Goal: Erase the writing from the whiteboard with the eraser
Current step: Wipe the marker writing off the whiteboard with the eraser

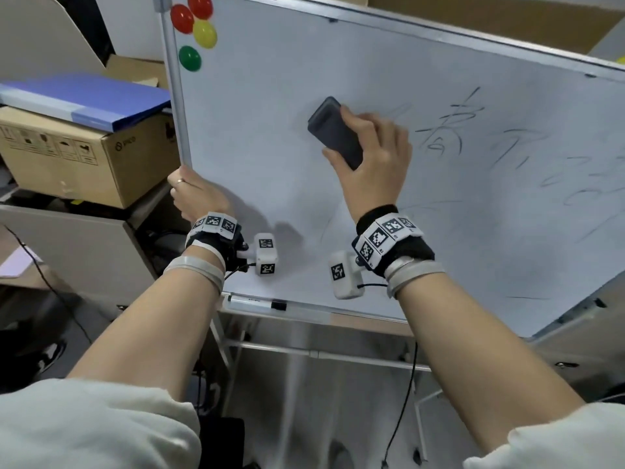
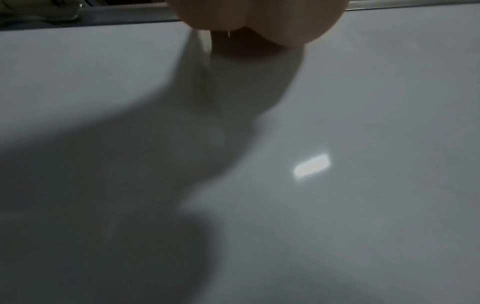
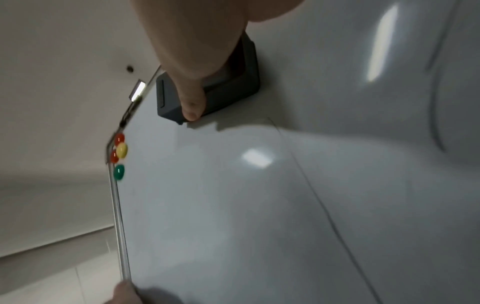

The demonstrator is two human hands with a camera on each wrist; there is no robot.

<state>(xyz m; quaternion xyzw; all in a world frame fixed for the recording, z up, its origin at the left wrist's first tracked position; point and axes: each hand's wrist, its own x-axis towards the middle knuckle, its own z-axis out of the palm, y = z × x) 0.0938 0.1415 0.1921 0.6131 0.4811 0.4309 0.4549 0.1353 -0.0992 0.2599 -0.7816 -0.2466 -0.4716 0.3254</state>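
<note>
A tilted whiteboard [image 1: 257, 137] on a stand fills the head view. Dark handwriting [image 1: 449, 130] covers its right half. My right hand [image 1: 368, 154] grips a dark grey eraser [image 1: 334, 133] and holds it flat against the board, just left of the writing. The right wrist view shows the eraser [image 3: 233, 88] on the board [image 3: 233, 205] with my thumb across it. My left hand [image 1: 192, 194] grips the board's left frame edge, fingers wrapped behind it. In the left wrist view only the heel of the left hand [image 2: 249, 18] shows over the bare board [image 2: 363, 102].
Red, yellow and green magnets [image 1: 194, 32] cluster at the board's top left corner. A marker [image 1: 257, 303] lies in the tray along the bottom edge. A cardboard box [image 1: 81, 157] with a blue folder [image 1: 84, 96] stands left of the board.
</note>
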